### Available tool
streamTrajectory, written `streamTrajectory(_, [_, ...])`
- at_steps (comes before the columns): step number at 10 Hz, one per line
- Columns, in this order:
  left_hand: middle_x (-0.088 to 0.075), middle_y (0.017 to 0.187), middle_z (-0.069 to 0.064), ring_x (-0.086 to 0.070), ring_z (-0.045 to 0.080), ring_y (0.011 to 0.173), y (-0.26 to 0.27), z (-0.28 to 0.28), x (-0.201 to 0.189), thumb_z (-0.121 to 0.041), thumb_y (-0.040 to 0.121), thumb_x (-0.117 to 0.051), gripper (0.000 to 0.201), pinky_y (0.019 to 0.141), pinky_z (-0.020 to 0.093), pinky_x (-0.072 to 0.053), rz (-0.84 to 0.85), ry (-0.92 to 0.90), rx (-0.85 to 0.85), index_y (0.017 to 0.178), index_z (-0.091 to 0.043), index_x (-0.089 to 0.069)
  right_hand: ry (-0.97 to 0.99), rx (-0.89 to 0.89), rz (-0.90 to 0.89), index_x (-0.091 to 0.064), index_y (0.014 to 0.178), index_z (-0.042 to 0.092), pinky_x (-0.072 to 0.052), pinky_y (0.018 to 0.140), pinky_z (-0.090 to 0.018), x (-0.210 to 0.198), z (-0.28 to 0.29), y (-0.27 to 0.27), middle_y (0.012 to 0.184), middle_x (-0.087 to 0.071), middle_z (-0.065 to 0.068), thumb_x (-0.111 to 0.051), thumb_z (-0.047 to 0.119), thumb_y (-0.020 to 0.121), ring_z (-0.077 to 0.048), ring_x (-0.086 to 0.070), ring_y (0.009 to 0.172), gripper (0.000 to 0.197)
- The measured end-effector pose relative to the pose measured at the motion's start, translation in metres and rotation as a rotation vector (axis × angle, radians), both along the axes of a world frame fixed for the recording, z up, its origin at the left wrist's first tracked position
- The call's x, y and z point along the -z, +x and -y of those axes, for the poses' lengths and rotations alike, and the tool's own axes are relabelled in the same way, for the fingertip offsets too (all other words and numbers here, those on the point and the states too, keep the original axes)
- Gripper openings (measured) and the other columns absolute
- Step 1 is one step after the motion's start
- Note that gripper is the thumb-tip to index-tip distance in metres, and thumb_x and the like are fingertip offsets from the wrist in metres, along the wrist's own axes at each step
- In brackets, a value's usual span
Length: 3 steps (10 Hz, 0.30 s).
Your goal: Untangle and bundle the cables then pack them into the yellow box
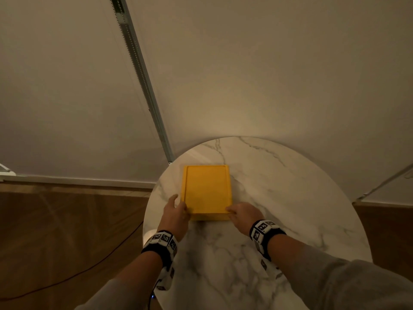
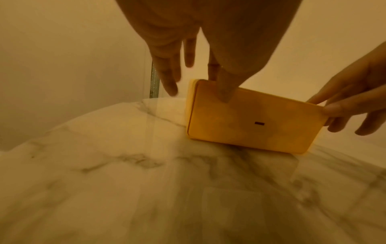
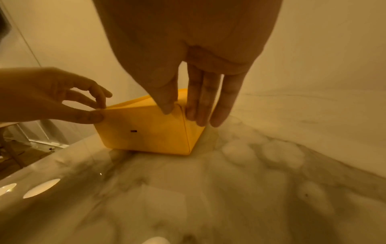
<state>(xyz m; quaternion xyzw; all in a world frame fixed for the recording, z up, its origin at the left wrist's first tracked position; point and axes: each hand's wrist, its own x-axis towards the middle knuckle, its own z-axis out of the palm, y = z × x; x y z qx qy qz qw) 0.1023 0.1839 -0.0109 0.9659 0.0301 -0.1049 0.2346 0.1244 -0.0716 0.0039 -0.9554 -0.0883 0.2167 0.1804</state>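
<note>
The yellow box lies flat on the round marble table with its lid closed. A small dark slot shows on its near face. My left hand pinches the box's near left corner, thumb on the near face and index finger behind the edge, the other fingers spread apart. My right hand holds the near right corner, thumb on the near face and fingers along the right side. No cables show on the table.
The table stands against a pale wall with a metal rail running down to its back left. A wooden floor lies to the left, with a thin dark cord across it.
</note>
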Motion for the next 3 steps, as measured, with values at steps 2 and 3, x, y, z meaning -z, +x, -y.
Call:
streamTrajectory(2, [-0.064,0.115,-0.001,-0.061,0.021,0.103,0.001,0.015,-0.036,-0.044,0.096,-0.056,0.024,0.085,0.035,-0.052,0.119,0.11,0.085,0.109,-0.025,-0.062,0.004,0.04,-0.041,-0.069,0.125,0.023,-0.054,0.093,-0.038,-0.04,0.006,0.002,0.124,-0.069,-0.004,-0.051,0.036,0.1,-0.026,-0.065,0.109,0.034])
streamTrajectory(3, [-0.071,0.096,-0.004,-0.066,0.017,0.085,0.009,0.027,-0.059,-0.05,0.099,-0.049,0.027,0.076,0.032,-0.056,0.1,0.047,0.02,0.105,-0.027,-0.062,0.088,0.12,0.018,-0.071,0.121,0.024,-0.055,0.088,-0.037,-0.06,0.013,0.006,0.119,-0.07,-0.002,-0.052,0.034,0.098,-0.024,-0.066,0.103,0.032])
